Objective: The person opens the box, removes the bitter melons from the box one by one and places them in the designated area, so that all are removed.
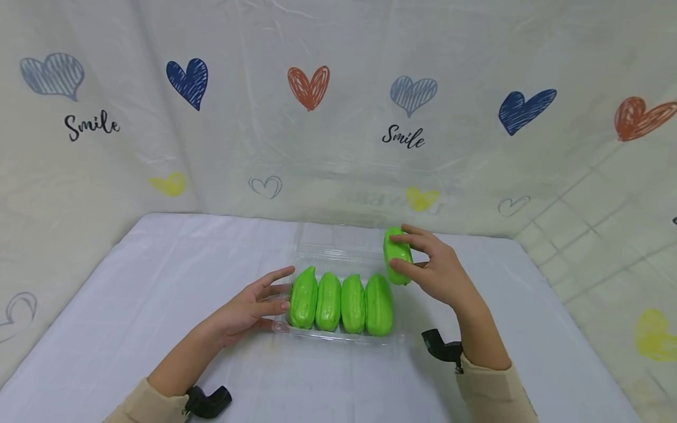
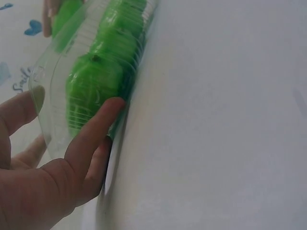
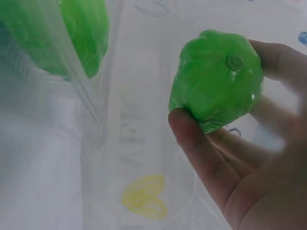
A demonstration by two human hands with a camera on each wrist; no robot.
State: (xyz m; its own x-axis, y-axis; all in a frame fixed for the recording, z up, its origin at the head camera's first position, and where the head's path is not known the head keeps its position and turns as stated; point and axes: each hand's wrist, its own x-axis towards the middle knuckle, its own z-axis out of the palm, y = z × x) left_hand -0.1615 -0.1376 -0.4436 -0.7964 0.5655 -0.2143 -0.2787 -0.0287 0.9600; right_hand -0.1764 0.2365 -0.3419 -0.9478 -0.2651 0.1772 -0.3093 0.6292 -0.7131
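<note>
A clear plastic container [image 1: 338, 339] stands on the table, holding several bright green, ridged gourds [image 1: 329, 302] side by side. At its left end my left hand [image 1: 243, 314] rests against the wall, fingers spread and fairly straight. In the left wrist view, the thumb [image 2: 96, 127] touches the plastic near the end gourd [image 2: 93, 86]. Above the container's back right corner, my right hand [image 1: 438, 270] holds another green gourd [image 1: 396, 258] upright between thumb and fingers. The right wrist view shows this gourd's [image 3: 216, 79] rounded end with a small stem stub, apart from the container.
The clear lid [image 1: 338, 238] stands raised at the container's back. A white cloth [image 1: 174, 270] covers the table. Behind it hangs a pale sheet [image 1: 338, 147] printed with hearts and "Smile". Each wrist wears a black camera mount [image 1: 208, 402].
</note>
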